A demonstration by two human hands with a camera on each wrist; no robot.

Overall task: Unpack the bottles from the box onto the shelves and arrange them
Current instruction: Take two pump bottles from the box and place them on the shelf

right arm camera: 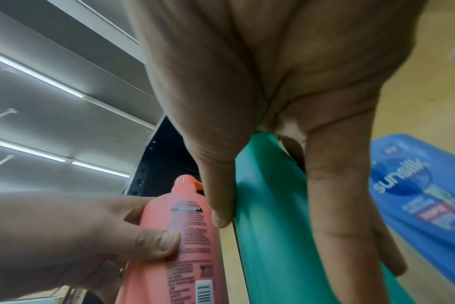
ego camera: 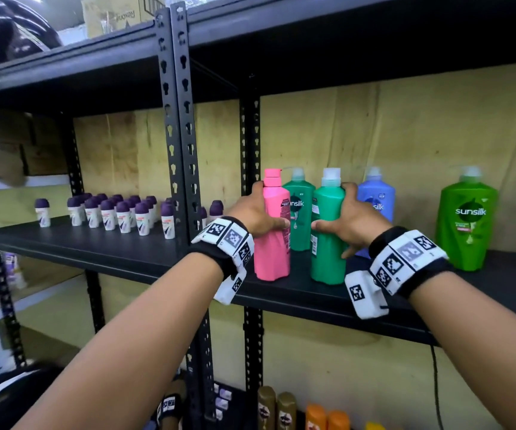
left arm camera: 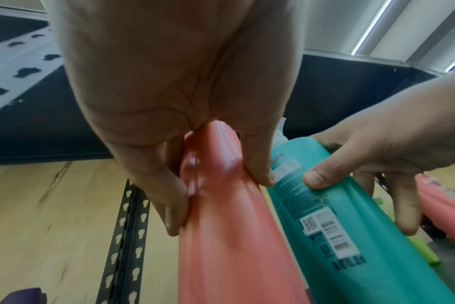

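Two bottles stand upright near the front edge of the black shelf [ego camera: 145,259], and you hold one in each hand. Your left hand [ego camera: 258,212] is wrapped around the pink bottle [ego camera: 273,231], thumb on the front side and fingers around the back, just below its pink cap. From the left wrist view the fingers [left arm camera: 166,189] press along its smooth side. Your right hand [ego camera: 354,217] grips the teal-green bottle [ego camera: 328,240] in the same way; this bottle has a pale, half-clear cap and a white label with a barcode on its side. The two bottles are just beside each other, with a narrow gap between them.

Behind them, a second teal-green Sunsilk bottle [ego camera: 298,209] and a blue Sunsilk bottle [ego camera: 377,197] stand closer to the wooden back wall. Further to your right, a bigger bright green Sunsilk bottle [ego camera: 467,221] stands alone. On the neighbouring shelf bay to your left, many small white roll-ons with purple caps [ego camera: 117,212] stand in rows.
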